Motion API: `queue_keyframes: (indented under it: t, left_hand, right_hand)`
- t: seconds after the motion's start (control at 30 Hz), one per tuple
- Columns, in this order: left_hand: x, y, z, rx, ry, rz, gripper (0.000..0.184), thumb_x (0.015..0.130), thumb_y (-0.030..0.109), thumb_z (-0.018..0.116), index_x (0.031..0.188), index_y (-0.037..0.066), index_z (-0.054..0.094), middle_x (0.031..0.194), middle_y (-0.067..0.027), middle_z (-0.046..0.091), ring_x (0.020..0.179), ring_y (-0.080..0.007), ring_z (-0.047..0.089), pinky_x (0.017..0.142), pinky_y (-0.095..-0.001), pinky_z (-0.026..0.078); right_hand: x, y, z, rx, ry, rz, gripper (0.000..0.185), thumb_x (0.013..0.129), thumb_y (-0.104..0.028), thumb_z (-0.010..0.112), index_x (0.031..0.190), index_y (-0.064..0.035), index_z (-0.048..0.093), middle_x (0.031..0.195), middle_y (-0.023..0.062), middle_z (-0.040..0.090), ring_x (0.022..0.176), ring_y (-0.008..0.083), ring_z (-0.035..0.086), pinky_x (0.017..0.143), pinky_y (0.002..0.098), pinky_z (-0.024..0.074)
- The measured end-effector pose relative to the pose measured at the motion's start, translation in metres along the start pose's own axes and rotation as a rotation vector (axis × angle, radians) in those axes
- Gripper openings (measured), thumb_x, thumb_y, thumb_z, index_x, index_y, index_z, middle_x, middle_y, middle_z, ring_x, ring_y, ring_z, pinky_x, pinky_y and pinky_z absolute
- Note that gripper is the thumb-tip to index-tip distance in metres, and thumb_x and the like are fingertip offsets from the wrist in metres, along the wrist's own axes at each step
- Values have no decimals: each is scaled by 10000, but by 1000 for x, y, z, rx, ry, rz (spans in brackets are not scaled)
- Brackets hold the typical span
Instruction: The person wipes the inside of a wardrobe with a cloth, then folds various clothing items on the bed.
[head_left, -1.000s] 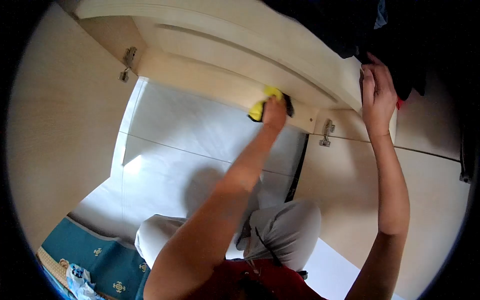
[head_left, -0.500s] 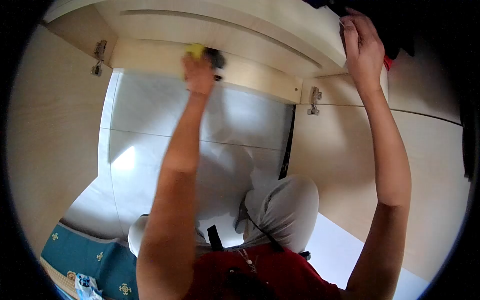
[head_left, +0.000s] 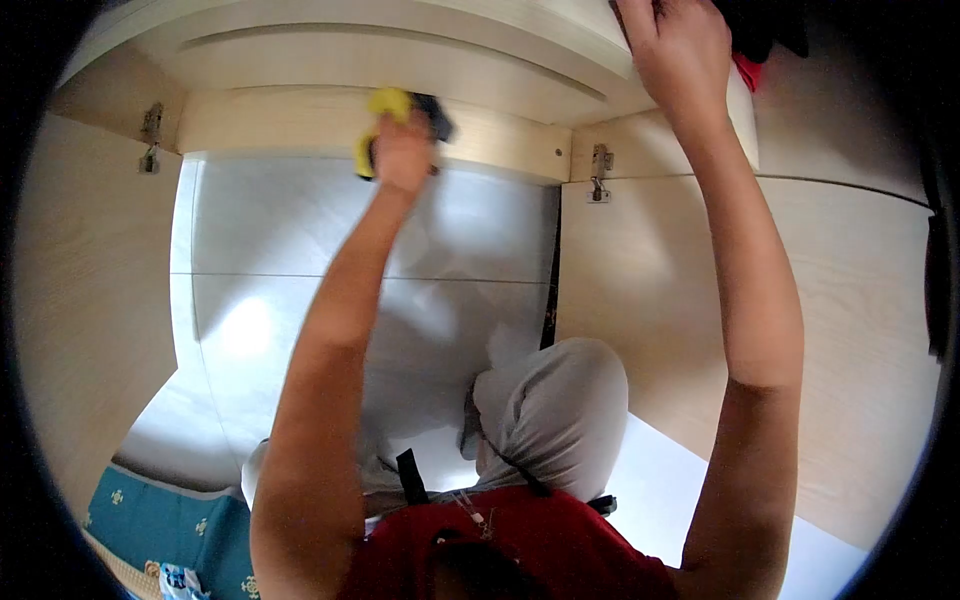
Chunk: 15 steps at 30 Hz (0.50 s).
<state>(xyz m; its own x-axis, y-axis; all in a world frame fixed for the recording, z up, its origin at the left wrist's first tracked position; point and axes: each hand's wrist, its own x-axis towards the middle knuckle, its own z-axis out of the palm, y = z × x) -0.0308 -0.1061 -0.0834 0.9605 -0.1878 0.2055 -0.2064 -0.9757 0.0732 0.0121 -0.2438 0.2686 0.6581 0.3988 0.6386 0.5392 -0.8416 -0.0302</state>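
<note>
My left hand (head_left: 402, 155) is closed around a yellow and black hand tool (head_left: 388, 102), its exact kind blurred. It is held against the pale wood bottom rail (head_left: 270, 118) of an open cabinet, just above the tiled floor. At the top right, my right hand (head_left: 682, 55) is bent over the edge of the cabinet's upper board (head_left: 570, 35). Its thumb side shows, but the fingertips are cut off by the picture's edge.
Open cabinet doors flank me, the left door (head_left: 90, 280) and the right door (head_left: 640, 290), with metal hinges (head_left: 600, 172). Dark cloth and a red item (head_left: 748, 70) sit at the upper right. A green patterned mat (head_left: 170, 515) lies lower left.
The view has shifted, so the cabinet and doors appear further left. My left hand remains at the rail with the tool turned slightly. My right hand appears higher and further left.
</note>
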Motion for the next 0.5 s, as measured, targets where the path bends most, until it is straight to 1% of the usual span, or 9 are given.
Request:
queue_keyframes:
  t: [0.03,0.07,0.1,0.17,0.2,0.27,0.37,0.47,0.5]
  left_hand:
    - [4,35,5,81,-125,182,414,862,174,451,1233,5,527,1136,-199,602,1108,-381,518,1036,-478,301]
    - [7,70,10,-228,-129,88,404,867,182,451,1217,2,540,1119,-188,611,1123,-369,498,1022,-458,316]
    - [11,101,7,-121,-192,212,388,879,190,445,1200,3,555,1094,-191,616,1130,-345,482,1010,-441,326]
    - [19,143,7,-149,-186,313,371,884,214,465,1190,33,572,1187,-129,575,1143,-327,445,1009,-413,331]
    - [22,158,6,-189,-266,313,387,879,218,480,1225,64,557,1257,-91,532,1152,-315,430,1011,-394,330]
    - [26,179,11,-321,-183,229,410,880,239,482,1257,88,537,1289,-80,507,1166,-304,424,1006,-392,340]
    - [48,205,3,-454,-343,88,414,849,228,502,1238,92,545,1294,-76,502,1138,-304,421,952,-401,374]
    - [59,226,7,-671,-321,-53,416,842,253,519,1227,98,548,1283,-76,507,1158,-291,415,944,-396,373]
    - [55,234,18,-579,-235,24,413,840,254,522,1219,94,551,1273,-76,513,1150,-290,425,932,-397,382]
  right_hand:
    - [0,3,1,-2,-2,-9,155,826,-139,541,781,-2,597,925,170,621,845,348,610,727,391,488]
    - [-1,6,2,-4,-3,-19,154,825,-141,542,783,-4,597,926,169,621,843,350,609,725,390,489]
    - [-1,7,1,-7,14,-43,151,823,-141,543,795,-3,596,920,169,620,829,355,608,715,396,489]
    - [-3,7,-1,15,13,-18,147,822,-139,543,799,-2,593,913,168,618,814,359,606,708,401,488]
    - [-3,8,-1,29,4,-10,146,822,-137,543,800,-2,592,910,168,617,807,361,605,704,403,487]
    - [-4,12,4,53,37,-38,143,818,-132,544,803,2,590,888,167,613,786,361,602,683,408,482]
    - [-6,16,8,78,48,-34,144,814,-135,548,800,2,588,862,163,609,770,359,599,669,411,478]
    - [-8,18,5,57,38,-5,153,813,-147,556,775,0,577,823,153,600,745,354,594,653,414,472]
    - [-6,15,2,46,10,23,159,812,-153,559,763,-2,572,811,150,595,735,352,592,648,416,471]
